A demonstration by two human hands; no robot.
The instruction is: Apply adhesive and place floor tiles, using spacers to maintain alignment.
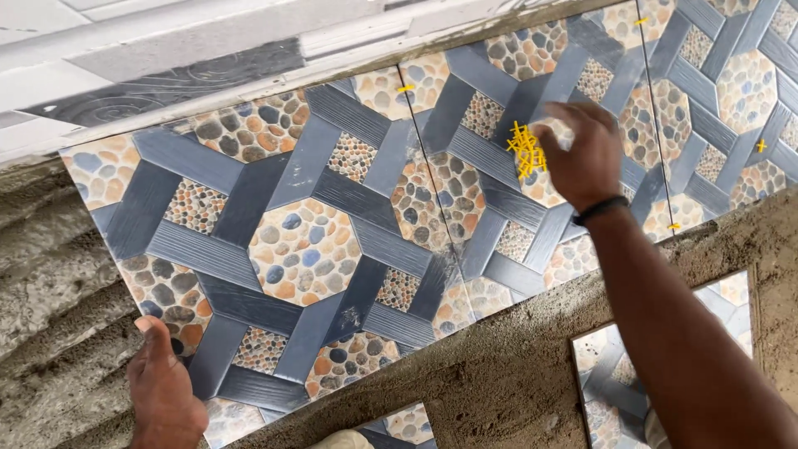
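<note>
A patterned tile point(283, 241) with blue-grey bands and pebble-print octagons lies pressed into grey mortar at the left. My left hand point(166, 391) rests against that tile's lower-left edge, fingers closed on the rim. My right hand point(582, 154) hovers over the neighbouring tile point(532, 100) and holds a bunch of yellow plastic tile spacers point(526, 151). A black band sits on the right wrist. A narrow joint runs between the two tiles.
Combed wet mortar point(50, 316) spreads left and below the tiles. Single yellow spacers point(405, 87) sit in the joints, another spacer point(761, 145) at the right. More matching tiles point(731, 91) continue rightward; tile pieces point(615, 374) lie lower right. A white ledge point(208, 41) borders the top.
</note>
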